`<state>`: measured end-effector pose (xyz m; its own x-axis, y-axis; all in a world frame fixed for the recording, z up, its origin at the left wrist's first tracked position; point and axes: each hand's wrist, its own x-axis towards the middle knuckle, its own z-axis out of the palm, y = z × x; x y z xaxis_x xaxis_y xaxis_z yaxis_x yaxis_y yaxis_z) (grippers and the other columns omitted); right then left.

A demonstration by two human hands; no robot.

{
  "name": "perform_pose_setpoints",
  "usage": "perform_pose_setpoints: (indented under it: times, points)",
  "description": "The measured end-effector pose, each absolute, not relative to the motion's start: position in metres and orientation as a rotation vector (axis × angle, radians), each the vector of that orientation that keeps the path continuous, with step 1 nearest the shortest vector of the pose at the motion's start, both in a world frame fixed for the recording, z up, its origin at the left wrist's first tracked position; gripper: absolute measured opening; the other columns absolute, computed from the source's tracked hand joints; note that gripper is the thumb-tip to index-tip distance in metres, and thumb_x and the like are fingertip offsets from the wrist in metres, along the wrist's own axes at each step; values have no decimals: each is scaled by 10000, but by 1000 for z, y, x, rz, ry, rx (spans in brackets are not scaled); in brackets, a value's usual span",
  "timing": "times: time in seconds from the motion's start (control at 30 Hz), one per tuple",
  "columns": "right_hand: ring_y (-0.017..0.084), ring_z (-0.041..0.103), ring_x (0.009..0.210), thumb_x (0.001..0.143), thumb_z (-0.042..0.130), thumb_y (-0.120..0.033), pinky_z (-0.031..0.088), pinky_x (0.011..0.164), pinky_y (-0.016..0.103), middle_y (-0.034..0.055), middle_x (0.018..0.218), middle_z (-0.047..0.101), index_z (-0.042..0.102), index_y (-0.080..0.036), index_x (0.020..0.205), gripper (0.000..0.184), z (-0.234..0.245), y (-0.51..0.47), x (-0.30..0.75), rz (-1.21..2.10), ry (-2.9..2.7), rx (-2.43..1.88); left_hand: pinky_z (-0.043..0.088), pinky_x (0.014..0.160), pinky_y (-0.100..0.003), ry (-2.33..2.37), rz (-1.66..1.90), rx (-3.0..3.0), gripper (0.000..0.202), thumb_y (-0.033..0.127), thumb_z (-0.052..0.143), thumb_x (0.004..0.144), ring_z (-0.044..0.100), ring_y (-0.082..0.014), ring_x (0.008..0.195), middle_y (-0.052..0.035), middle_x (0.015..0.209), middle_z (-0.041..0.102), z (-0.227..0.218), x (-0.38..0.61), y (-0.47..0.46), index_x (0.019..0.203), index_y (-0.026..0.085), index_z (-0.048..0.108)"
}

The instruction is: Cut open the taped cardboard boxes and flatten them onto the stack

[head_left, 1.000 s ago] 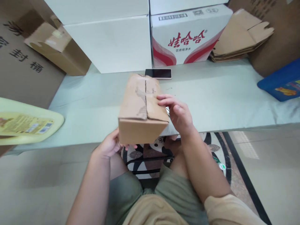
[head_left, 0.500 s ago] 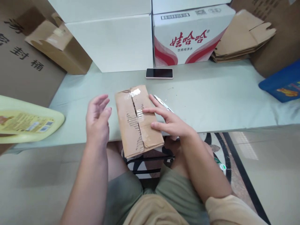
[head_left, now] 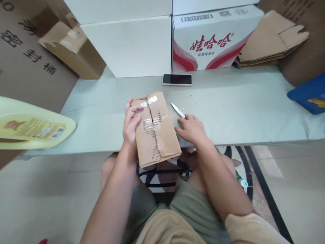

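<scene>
A small, flat cardboard box (head_left: 165,135), with clear tape across its centre seam and torn flap edges, lies tilted over the table's front edge. My left hand (head_left: 131,123) grips its left side, thumb and fingers on the top face near the edge. To the right of the box, a utility knife (head_left: 178,110) with a pale body lies on the cloth. My right hand (head_left: 191,129) is at the knife's near end, fingers slightly bent and thumb apart. That end is partly covered by the fingers, and no firm grip shows.
A phone (head_left: 177,79) lies behind the box, before white cartons (head_left: 132,51) and a red-and-white carton (head_left: 210,47). Flattened cardboard (head_left: 266,44) is stacked at back right. A yellow-green bottle (head_left: 38,125) stands left, a blue package (head_left: 308,95) right.
My left hand has moved right and taken hold of the box's left side. My right hand has left the box top and moved down to the right, to the knife. The view has shifted slightly.
</scene>
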<state>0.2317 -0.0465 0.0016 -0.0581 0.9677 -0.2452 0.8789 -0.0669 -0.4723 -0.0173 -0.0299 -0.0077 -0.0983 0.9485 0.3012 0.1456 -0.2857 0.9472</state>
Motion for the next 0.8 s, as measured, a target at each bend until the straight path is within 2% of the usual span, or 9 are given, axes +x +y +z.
perform_pose_setpoints:
  times: [0.13, 0.23, 0.37, 0.47, 0.57, 0.63, 0.8]
  points:
    - [420, 583, 1373, 980, 628, -355, 496, 1112, 639, 157, 1471, 671, 823, -239, 1181, 304, 1, -45, 232, 773, -2092, -1956, 174, 1370, -615, 1242, 1446, 1465, 348, 579, 769, 813, 219, -396, 1663, -25, 1680, 431, -6, -18, -30, 1018, 299, 744]
    - [398, 630, 1318, 966, 637, -332, 525, 1094, 571, 152, 1470, 665, 839, -218, 1129, 284, 0, -43, 234, 790, -2084, -1939, 180, 1368, -621, 1245, 1448, 1459, 359, 578, 779, 802, 245, -404, 1654, -37, 1679, 433, -5, -19, -31, 1014, 290, 746]
    - [317, 707, 1197, 960, 577, -233, 548, 1069, 458, 165, 1436, 666, 798, -189, 1261, 376, -1, -40, 236, 825, -2035, -1916, 197, 1368, -615, 1252, 1431, 1486, 351, 585, 764, 821, 247, -396, 1658, -36, 1664, 453, -5, -19, -31, 1018, 296, 733]
    - [310, 717, 1192, 956, 510, -158, 544, 1055, 447, 162, 1347, 725, 707, -198, 1417, 503, 1, -40, 238, 872, -2018, -1895, 218, 1365, -599, 1218, 1459, 1433, 423, 608, 780, 800, 247, -389, 1662, -44, 1661, 465, -7, -15, -32, 1101, 317, 715]
    - [324, 743, 1105, 953, 502, -164, 567, 935, 438, 144, 1202, 794, 636, -216, 1489, 555, 5, -42, 238, 968, -2034, -1875, 306, 1336, -570, 1126, 1473, 1287, 644, 642, 780, 783, 341, -372, 1627, -54, 1655, 478, -11, -7, -34, 1341, 371, 610]
    - [328, 747, 1075, 957, 501, -193, 562, 884, 424, 133, 1184, 805, 636, -234, 1479, 540, 8, -43, 237, 1015, -2021, -1866, 354, 1313, -551, 1074, 1465, 1213, 731, 645, 776, 787, 406, -357, 1593, -53, 1653, 479, -12, -3, -33, 1430, 398, 530]
    - [307, 718, 1084, 950, 477, -238, 528, 947, 424, 107, 1186, 786, 695, -242, 1362, 467, 10, -41, 238, 977, -1745, -1801, 392, 1288, -499, 983, 1516, 1159, 765, 665, 841, 716, 458, -334, 1551, -34, 1587, 538, -2, 3, -21, 1379, 414, 554]
